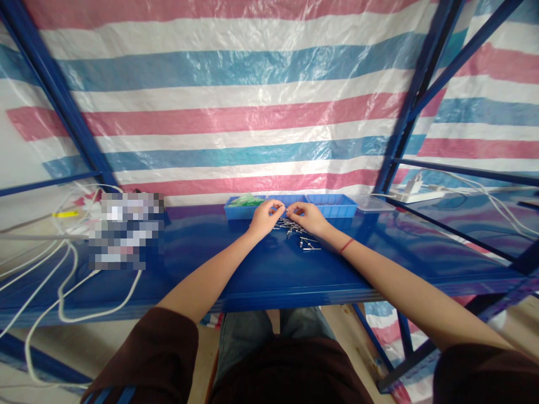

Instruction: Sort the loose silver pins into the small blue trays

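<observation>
My left hand (267,219) and my right hand (308,217) meet almost fingertip to fingertip above the blue table, in front of a blue divided tray (337,211). Thumb and fingers are pinched together on both hands. Whatever sits between the fingertips is too small to make out. Beneath and between the hands lies a loose pile of thin silvery metal pins with thicker ends, which look like blind rivets (290,225). Several more rivets (309,244) lie apart, nearer the front edge. Green plastic bags (248,200) fill the tray's left compartment.
A clear plastic lid (374,203) lies right of the tray. At the back right stands a white power strip (415,193) with cables. White cables (69,280) and a blurred-out heap (126,230) occupy the left side. Blue metal posts (404,118) frame the table before a striped sheet (236,118).
</observation>
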Demonstrator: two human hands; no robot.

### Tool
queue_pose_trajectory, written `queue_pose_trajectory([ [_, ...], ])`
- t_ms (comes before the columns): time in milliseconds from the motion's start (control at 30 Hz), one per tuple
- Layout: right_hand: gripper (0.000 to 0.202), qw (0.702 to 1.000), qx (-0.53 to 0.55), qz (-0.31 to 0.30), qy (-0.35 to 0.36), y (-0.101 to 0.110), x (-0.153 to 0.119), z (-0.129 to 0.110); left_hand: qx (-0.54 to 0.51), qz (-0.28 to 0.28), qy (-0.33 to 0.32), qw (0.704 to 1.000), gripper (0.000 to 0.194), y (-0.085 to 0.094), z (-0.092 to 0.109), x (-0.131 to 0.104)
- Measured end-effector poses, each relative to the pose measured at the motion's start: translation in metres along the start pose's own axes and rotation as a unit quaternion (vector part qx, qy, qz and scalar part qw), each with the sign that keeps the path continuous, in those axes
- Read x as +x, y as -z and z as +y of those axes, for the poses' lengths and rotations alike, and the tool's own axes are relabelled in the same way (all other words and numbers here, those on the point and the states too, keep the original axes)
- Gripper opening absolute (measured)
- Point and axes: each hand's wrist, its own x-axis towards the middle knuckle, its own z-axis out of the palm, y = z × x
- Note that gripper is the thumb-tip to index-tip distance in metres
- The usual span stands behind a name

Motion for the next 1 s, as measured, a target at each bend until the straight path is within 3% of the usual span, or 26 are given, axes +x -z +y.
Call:
queue_pose_trajectory([
  [167,0.014,0.998,0.019,0.058,0.001,0.002,0.001,-0.005,0.019,-0.002,0.008,1.000,0.010,0.001,-0.009,0.003],
  [367,0.020,0.997,0.005,0.077,0.013,0.004,-0.002,-0.016,0.044,-0.063,0.033,0.996,0.016,0.000,-0.015,0.002],
  [500,0.023,0.992,-0.028,0.120,0.000,0.011,0.000,-0.018,0.106,-0.052,0.027,0.993,0.019,0.002,-0.011,-0.001],
  [567,0.023,0.983,-0.055,0.173,-0.014,0.020,0.003,-0.013,0.153,-0.066,0.001,0.986,0.022,0.005,-0.006,-0.003],
  [733,0.023,0.945,-0.153,0.287,-0.030,0.054,0.007,0.015,0.262,-0.170,-0.083,0.946,0.026,0.008,0.008,-0.008],
  [867,0.023,0.931,-0.233,0.276,-0.055,0.073,0.004,0.041,0.289,-0.218,-0.093,0.928,0.034,0.003,0.011,-0.011],
  [1000,0.032,0.941,-0.226,0.242,-0.065,0.071,0.002,0.052,0.287,-0.241,-0.086,0.923,0.027,-0.001,0.009,-0.012],
])
